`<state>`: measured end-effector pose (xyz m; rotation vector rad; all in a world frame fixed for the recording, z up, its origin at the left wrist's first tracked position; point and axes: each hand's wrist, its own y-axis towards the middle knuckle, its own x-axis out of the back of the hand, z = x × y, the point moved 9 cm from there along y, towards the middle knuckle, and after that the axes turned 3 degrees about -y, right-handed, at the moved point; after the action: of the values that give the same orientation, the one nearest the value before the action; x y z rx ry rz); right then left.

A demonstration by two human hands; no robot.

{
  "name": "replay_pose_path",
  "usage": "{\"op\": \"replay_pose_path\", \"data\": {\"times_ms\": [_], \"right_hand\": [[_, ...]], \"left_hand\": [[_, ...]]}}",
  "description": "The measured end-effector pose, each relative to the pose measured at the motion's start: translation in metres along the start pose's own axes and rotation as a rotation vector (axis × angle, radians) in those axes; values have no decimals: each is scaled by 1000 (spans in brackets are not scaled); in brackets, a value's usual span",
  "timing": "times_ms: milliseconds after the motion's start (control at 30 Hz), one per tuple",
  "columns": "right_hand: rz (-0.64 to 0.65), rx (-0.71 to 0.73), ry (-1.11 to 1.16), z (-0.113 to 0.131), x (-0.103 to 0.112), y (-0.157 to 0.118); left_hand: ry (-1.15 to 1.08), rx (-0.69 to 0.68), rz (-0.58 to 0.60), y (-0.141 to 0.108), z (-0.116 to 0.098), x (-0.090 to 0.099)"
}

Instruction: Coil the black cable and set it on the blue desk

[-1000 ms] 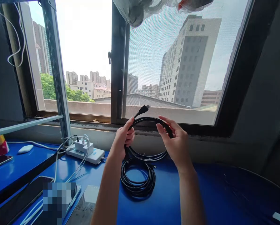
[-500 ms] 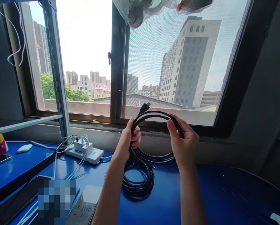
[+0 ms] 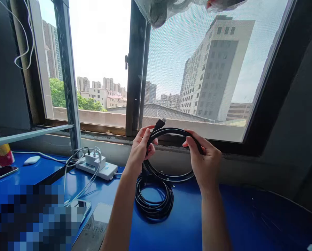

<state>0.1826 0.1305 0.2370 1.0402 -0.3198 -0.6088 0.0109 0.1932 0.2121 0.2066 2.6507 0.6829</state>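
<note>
Between my hands a black HDMI-type cable [image 3: 169, 131] is held up in round loops. My left hand [image 3: 142, 146] is closed round the left side of the loops, and the cable's plug [image 3: 160, 123] sticks up past its fingers with its metal end showing. My right hand [image 3: 204, 153] pinches the loops on the right side, thumb towards me. The lower part of the loops hangs below, between the two hands. Beneath them, a second coil of black cable [image 3: 154, 209] lies flat on the blue table [image 3: 184, 223].
A white power strip [image 3: 106, 171] with adapters and white cables stands to the left. Phones, one a grey phone [image 3: 93, 226], lie at the front left. Further left are a white mouse-like object [image 3: 32, 160] and a colourful container [image 3: 0, 155]. A metal rack post [image 3: 67, 69] rises before the window.
My left hand's fingers have shifted up near the plug, and the loops look rounder and closer together. My right hand keeps its grip. The view has turned slightly left.
</note>
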Motion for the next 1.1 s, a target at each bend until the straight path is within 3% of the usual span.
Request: {"op": "replay_pose_path", "data": {"times_ms": [233,533,900,1100], "right_hand": [[-114,98,-22,14,7,-3],[-93,90,17,17,1,-4],[-146,120,58,18,11,-2],[-117,117,56,20,9,-3]], "left_hand": [[40,-203,-139,-4,-16,6],[108,-318,-175,-7,-27,11],[179,-271,-55,-12,-30,-7],[172,-202,10,-11,-20,-12]]}}
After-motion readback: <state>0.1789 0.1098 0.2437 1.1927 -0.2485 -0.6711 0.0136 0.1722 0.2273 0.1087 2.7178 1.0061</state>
